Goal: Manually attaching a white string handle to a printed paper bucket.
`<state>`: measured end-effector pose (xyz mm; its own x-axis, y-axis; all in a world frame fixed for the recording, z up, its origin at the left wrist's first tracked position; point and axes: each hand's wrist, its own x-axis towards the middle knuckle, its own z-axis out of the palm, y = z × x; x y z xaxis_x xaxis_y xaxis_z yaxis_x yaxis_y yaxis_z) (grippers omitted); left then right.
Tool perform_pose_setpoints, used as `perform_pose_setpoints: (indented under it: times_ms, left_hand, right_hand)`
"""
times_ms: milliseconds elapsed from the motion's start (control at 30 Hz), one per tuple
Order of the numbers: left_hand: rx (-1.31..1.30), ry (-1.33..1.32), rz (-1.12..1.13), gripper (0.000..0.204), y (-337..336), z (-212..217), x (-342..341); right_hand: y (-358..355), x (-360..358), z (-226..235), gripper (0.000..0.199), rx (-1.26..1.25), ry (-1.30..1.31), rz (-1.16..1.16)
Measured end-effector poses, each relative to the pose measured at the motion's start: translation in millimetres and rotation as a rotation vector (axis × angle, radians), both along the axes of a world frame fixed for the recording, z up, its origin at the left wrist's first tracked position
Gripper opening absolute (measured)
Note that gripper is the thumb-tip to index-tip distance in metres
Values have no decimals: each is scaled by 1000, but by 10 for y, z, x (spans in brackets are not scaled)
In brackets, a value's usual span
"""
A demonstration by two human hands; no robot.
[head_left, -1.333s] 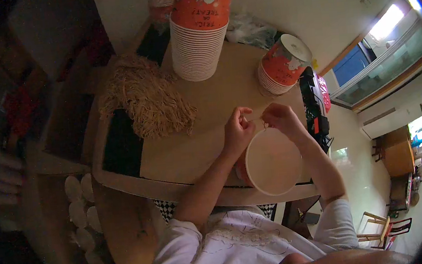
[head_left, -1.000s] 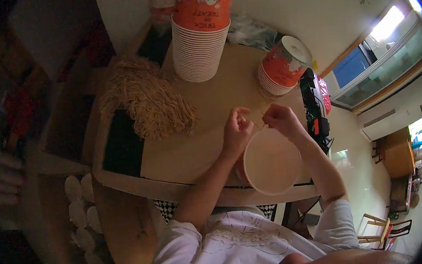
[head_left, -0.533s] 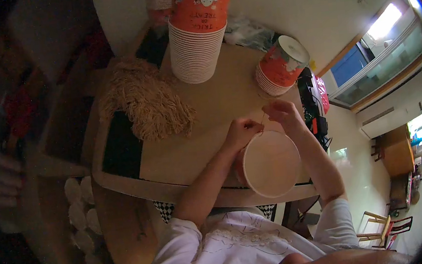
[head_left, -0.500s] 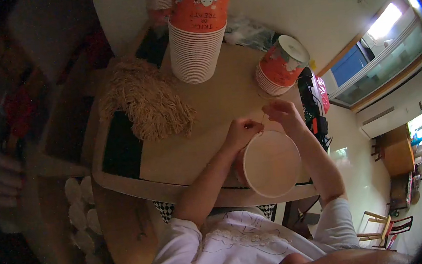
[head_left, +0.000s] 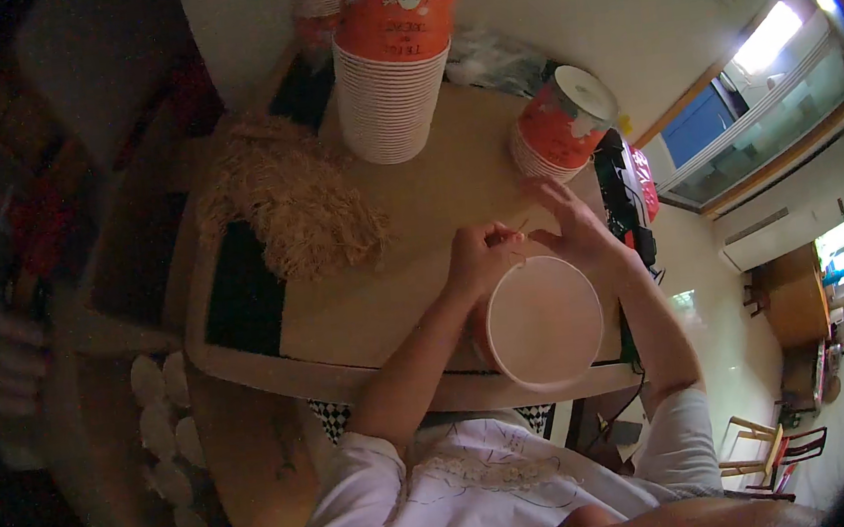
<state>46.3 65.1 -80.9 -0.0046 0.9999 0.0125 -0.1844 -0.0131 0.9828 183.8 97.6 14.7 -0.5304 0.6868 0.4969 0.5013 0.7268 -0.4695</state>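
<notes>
In front of me, at the near table edge, a paper bucket is tilted so its white inside and round rim face me. My left hand is closed in a pinch at the rim's far left side, with a thin tan cord poking out from its fingertips. Just beyond the rim, my right hand has its thumb and fingers apart, the thumb close to the cord's end. To the left lies a loose heap of tan cords.
A tall stack of nested orange-and-white paper buckets stands at the back. A shorter bucket stack is at the back right, beside a black and red case. Clear plastic wrap lies behind. Brown board covers the tabletop.
My right hand has opened from a pinch, its fingers spreading above the rim. My left hand has risen slightly and still pinches the cord.
</notes>
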Motion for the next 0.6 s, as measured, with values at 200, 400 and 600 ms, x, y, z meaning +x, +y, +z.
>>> perform_pose_setpoints:
  times_ms: [200, 400, 600]
  left_hand:
    - [130, 202, 7, 13, 5, 88, -15]
    - [117, 158, 93, 15, -35, 103, -22]
    - [132, 102, 81, 14, 8, 0, 7]
  right_hand:
    - [50, 113, 144, 13, -34, -484, 182]
    - [53, 95, 211, 6, -20, -469, 266]
    - [94, 125, 117, 7, -196, -445, 218]
